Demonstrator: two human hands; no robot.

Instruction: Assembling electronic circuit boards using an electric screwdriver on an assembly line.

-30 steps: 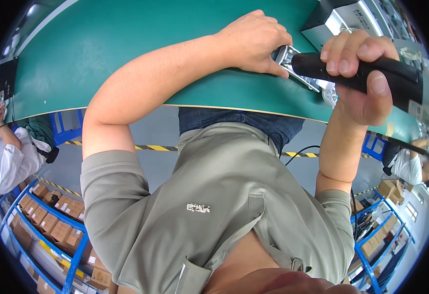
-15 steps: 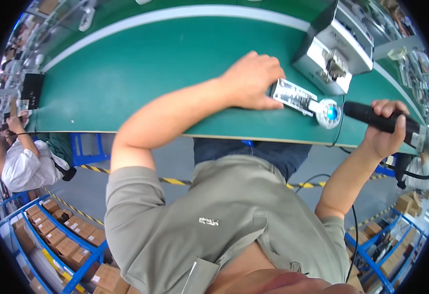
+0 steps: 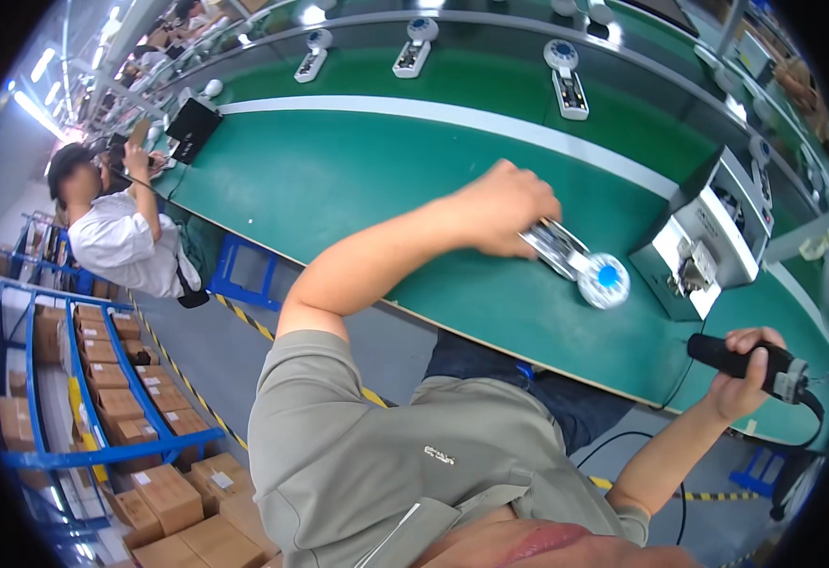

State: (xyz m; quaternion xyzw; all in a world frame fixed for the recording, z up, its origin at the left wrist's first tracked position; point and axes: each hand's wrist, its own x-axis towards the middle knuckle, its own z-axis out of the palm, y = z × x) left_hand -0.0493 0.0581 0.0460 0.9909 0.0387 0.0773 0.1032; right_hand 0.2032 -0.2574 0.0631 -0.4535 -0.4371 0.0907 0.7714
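Observation:
My left hand (image 3: 511, 210) is closed on the end of a white handheld device (image 3: 554, 248). Its long housing is open and shows dark parts inside, and its round clear head (image 3: 604, 281) has a bright blue centre. The device is over the green bench. At the right, my right hand (image 3: 744, 374) wraps round a black cylindrical corded tool (image 3: 723, 356), whose blunt end points left toward the device without touching it. A cable runs from the tool's other end. Just beyond the tool stands a grey metal box fixture (image 3: 708, 237) with a silver clamp-like part on its front.
Several similar white devices, such as one (image 3: 567, 80), lie on the green conveyor strip beyond the bench's white rail (image 3: 452, 115). At far left, a person in white (image 3: 121, 227) works by a black box (image 3: 194, 130). Blue racks hold cardboard boxes (image 3: 163, 492) behind me.
The view has swung, showing more of the conveyor strip and the left side. The tool's end, close to the device's round head before, is now farther from it. Both hands keep their hold.

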